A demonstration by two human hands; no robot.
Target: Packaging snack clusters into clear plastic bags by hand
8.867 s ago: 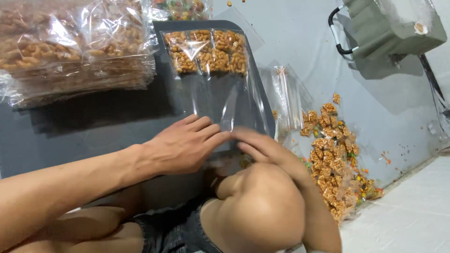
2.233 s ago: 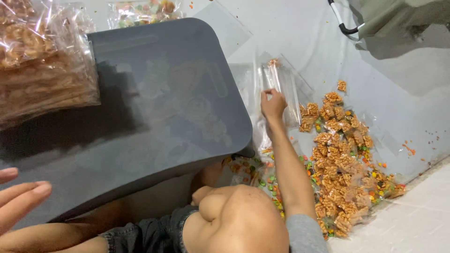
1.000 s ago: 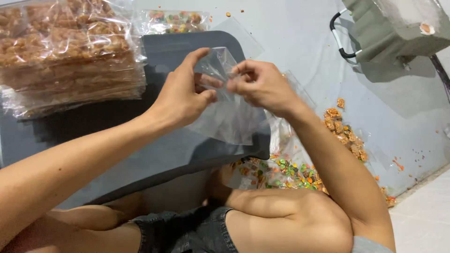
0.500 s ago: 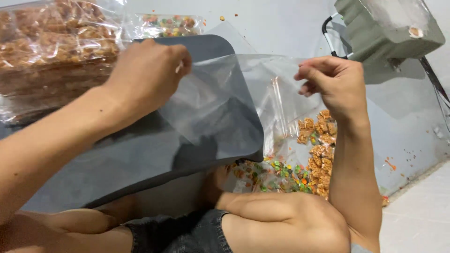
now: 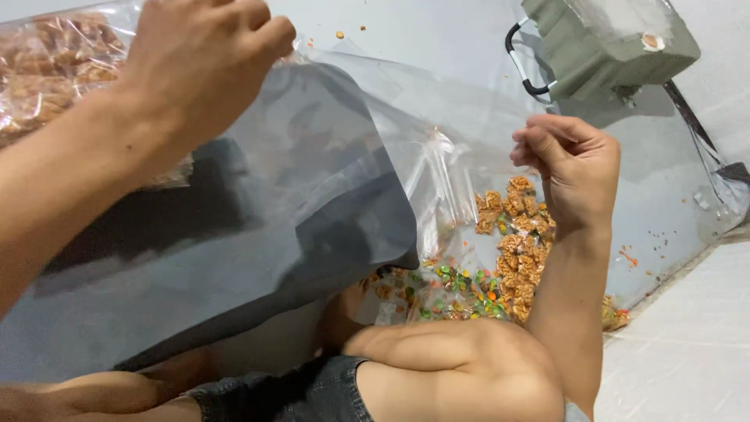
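My left hand (image 5: 205, 56) pinches one top corner of a large clear plastic bag (image 5: 367, 180) and holds it raised near the camera. My right hand (image 5: 569, 168) grips the bag's other top corner, further right. The empty bag hangs stretched between both hands, over a dark grey tray (image 5: 195, 258) on my lap. Through the plastic I see a heap of orange snack pieces (image 5: 516, 242) and small green and orange candies (image 5: 461, 285) on the floor.
Sealed packs of orange snacks (image 5: 55, 86) are stacked at the back left of the tray. A green-grey machine with a black handle (image 5: 601, 43) stands at the upper right. My bent knee (image 5: 461, 367) is below the bag. White tiles (image 5: 687, 344) lie at lower right.
Both hands picked up the clear bag, then drew apart, stretching it wide. The left hand rose closer to the camera; the right hand moved right and lower.
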